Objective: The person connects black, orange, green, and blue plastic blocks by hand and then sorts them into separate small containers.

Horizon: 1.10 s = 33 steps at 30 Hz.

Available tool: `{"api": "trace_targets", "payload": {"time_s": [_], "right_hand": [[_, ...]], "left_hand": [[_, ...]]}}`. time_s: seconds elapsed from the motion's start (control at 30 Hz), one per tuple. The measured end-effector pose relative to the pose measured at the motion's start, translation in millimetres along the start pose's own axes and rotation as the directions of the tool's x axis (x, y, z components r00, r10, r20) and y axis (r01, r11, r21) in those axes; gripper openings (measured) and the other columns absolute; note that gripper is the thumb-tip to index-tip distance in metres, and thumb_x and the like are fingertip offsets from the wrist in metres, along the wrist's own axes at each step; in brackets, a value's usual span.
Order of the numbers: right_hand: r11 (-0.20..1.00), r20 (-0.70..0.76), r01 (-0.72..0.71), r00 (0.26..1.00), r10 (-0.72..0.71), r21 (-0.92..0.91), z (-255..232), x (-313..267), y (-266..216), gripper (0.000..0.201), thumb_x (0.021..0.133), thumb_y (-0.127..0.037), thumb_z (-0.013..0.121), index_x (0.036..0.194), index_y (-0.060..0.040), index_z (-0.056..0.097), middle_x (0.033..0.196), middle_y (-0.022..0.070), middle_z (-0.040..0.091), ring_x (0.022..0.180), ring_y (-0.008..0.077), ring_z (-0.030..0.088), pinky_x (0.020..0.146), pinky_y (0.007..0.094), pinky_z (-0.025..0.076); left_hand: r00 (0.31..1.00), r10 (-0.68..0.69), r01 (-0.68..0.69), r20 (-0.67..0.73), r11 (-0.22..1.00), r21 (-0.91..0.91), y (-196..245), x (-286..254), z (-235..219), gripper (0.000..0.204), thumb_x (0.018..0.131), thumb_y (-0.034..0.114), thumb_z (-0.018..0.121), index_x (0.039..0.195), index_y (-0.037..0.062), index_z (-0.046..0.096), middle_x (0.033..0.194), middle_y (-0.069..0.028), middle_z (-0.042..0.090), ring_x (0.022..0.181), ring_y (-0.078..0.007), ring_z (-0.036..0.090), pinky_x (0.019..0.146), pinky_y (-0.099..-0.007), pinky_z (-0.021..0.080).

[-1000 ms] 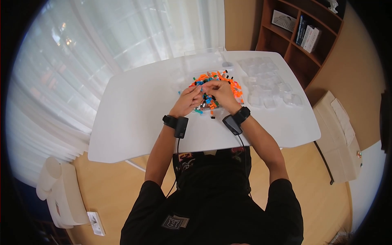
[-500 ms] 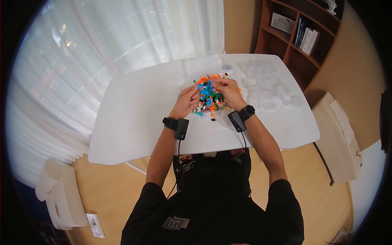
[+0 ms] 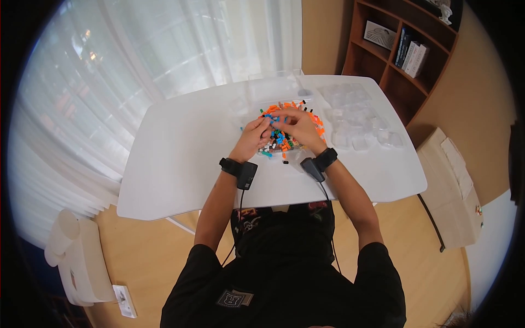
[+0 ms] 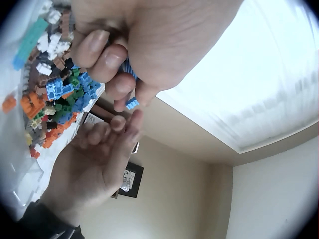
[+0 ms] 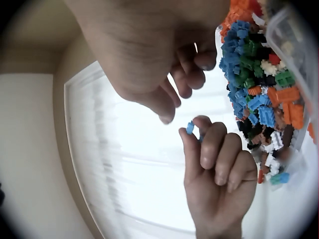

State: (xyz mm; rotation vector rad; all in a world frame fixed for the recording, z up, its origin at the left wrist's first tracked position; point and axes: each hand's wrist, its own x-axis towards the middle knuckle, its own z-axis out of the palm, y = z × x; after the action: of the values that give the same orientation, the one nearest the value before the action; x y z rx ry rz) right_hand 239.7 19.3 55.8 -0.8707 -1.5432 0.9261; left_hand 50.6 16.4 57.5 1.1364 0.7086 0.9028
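A small blue toy brick (image 5: 190,128) sticks up between the thumb and index fingertip of my left hand (image 5: 222,172), which pinches it. The left wrist view shows more blue, a ridged piece (image 4: 129,68), inside that hand's curled fingers. My right hand (image 4: 89,172) is beside the left fingertips, its fingers loosely bent and nothing visible between them. In the head view both hands, the left (image 3: 251,139) and the right (image 3: 301,128), meet over a pile of mixed bricks (image 3: 283,143) in orange, blue, green, white, brown and black.
The brick pile sits in a clear plastic tray (image 5: 279,37) on the white table (image 3: 180,158). Several clear small containers (image 3: 358,117) stand to the right. A few loose bricks, including a black one (image 3: 285,162), lie at the tray's near edge.
The right hand moved away to the right over the pile half a second ago, and is now back close to the left fingertips. The left hand has stayed nearly in place.
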Motion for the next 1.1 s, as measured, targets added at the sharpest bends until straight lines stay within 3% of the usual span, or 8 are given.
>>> {"api": "trace_targets", "payload": {"time_s": [0.2, 0.3, 0.4, 0.47, 0.7, 0.8, 0.9, 1.1], "right_hand": [[0.991, -0.018, 0.104, 0.994, -0.105, -0.079, 7.0, 1.8, 17.7, 0.021, 0.078, -0.005, 0.072, 0.099, -0.0057, 0.071, 0.074, -0.0021, 0.056, 0.060, 0.0048, 0.046, 0.052, 0.0221, 0.038], [0.993, -0.241, 0.087, 0.965, -0.105, -0.085, 3.4, 1.2, 7.8, 0.019, 0.080, -0.005, 0.070, 0.099, -0.0051, 0.071, 0.070, -0.0025, 0.054, 0.058, 0.0044, 0.044, 0.051, 0.0224, 0.037], [1.000, -0.203, 0.017, 0.979, -0.018, -0.009, 1.6, -2.4, -0.5, 0.020, 0.081, -0.005, 0.068, 0.100, -0.0048, 0.071, 0.064, -0.0030, 0.052, 0.055, 0.0042, 0.043, 0.050, 0.0223, 0.037], [0.997, 0.086, 0.009, 0.996, -0.003, -0.074, 3.5, -4.9, -1.6, 0.023, 0.083, -0.005, 0.068, 0.106, -0.0036, 0.069, 0.061, -0.0053, 0.050, 0.054, 0.0024, 0.043, 0.051, 0.0210, 0.036], [0.999, 0.082, -0.020, 0.996, 0.017, 0.035, 18.6, -3.3, 9.3, 0.014, 0.080, -0.010, 0.071, 0.090, -0.0009, 0.068, 0.059, -0.0031, 0.053, 0.051, 0.0040, 0.045, 0.049, 0.0224, 0.037], [0.995, 0.029, 0.007, 1.000, -0.005, -0.095, 9.5, -1.2, 9.7, 0.012, 0.082, -0.010, 0.070, 0.086, 0.0001, 0.065, 0.061, -0.0009, 0.057, 0.052, 0.0052, 0.050, 0.049, 0.0226, 0.039], [1.000, -0.029, -0.023, 0.999, 0.023, -0.012, 6.5, 0.3, 10.5, 0.010, 0.084, -0.009, 0.067, 0.088, 0.0002, 0.064, 0.065, 0.0015, 0.060, 0.055, 0.0066, 0.054, 0.050, 0.0228, 0.042], [0.949, 0.111, -0.181, 0.981, 0.157, 0.260, 3.8, 0.1, 13.5, 0.012, 0.089, -0.009, 0.063, 0.095, 0.0019, 0.063, 0.076, 0.0055, 0.064, 0.062, 0.0102, 0.061, 0.057, 0.0239, 0.051]], "left_hand": [[1.000, -0.002, 0.001, 0.002, 0.998, 0.062, 1.8, -2.0, 5.3, 0.034, 0.102, 0.034, 0.039, 0.102, 0.0043, 0.055, 0.064, 0.0051, 0.037, 0.049, -0.0033, 0.030, 0.045, -0.0181, 0.024], [1.000, 0.008, -0.008, 0.005, 0.999, 0.033, 3.5, -3.9, 8.0, 0.042, 0.103, 0.038, 0.035, 0.110, 0.0025, 0.055, 0.064, 0.0040, 0.037, 0.049, -0.0038, 0.029, 0.045, -0.0184, 0.024], [1.000, 0.027, -0.026, -0.017, 0.999, 0.028, 3.9, -5.5, 13.0, 0.045, 0.103, 0.041, 0.033, 0.111, 0.0022, 0.056, 0.063, 0.0030, 0.038, 0.048, -0.0043, 0.029, 0.045, -0.0190, 0.024], [0.998, 0.037, -0.036, -0.042, 0.999, 0.036, 4.4, -4.5, 12.8, 0.046, 0.103, 0.041, 0.033, 0.108, 0.0026, 0.056, 0.063, 0.0026, 0.038, 0.048, -0.0044, 0.030, 0.044, -0.0194, 0.025], [0.999, 0.032, -0.031, -0.002, 0.982, 0.187, -0.4, -1.4, 12.9, 0.042, 0.102, 0.041, 0.033, 0.100, 0.0053, 0.055, 0.062, 0.0003, 0.047, 0.046, -0.0040, 0.031, 0.042, -0.0188, 0.024], [0.996, 0.074, -0.063, -0.043, 0.974, 0.217, -1.4, -0.6, 15.2, 0.033, 0.102, 0.034, 0.040, 0.099, 0.0053, 0.056, 0.065, -0.0002, 0.051, 0.047, -0.0027, 0.034, 0.042, -0.0175, 0.025], [0.986, 0.157, -0.132, -0.061, 0.946, 0.295, -5.8, 3.3, 11.8, 0.025, 0.100, 0.027, 0.045, 0.098, 0.0048, 0.056, 0.067, 0.0004, 0.053, 0.047, -0.0016, 0.036, 0.042, -0.0167, 0.027], [0.973, 0.227, -0.200, -0.053, 0.929, 0.310, -1.5, -0.5, 11.5, 0.022, 0.099, 0.024, 0.047, 0.097, 0.0035, 0.056, 0.070, 0.0013, 0.054, 0.048, -0.0010, 0.037, 0.044, -0.0167, 0.029]]}}
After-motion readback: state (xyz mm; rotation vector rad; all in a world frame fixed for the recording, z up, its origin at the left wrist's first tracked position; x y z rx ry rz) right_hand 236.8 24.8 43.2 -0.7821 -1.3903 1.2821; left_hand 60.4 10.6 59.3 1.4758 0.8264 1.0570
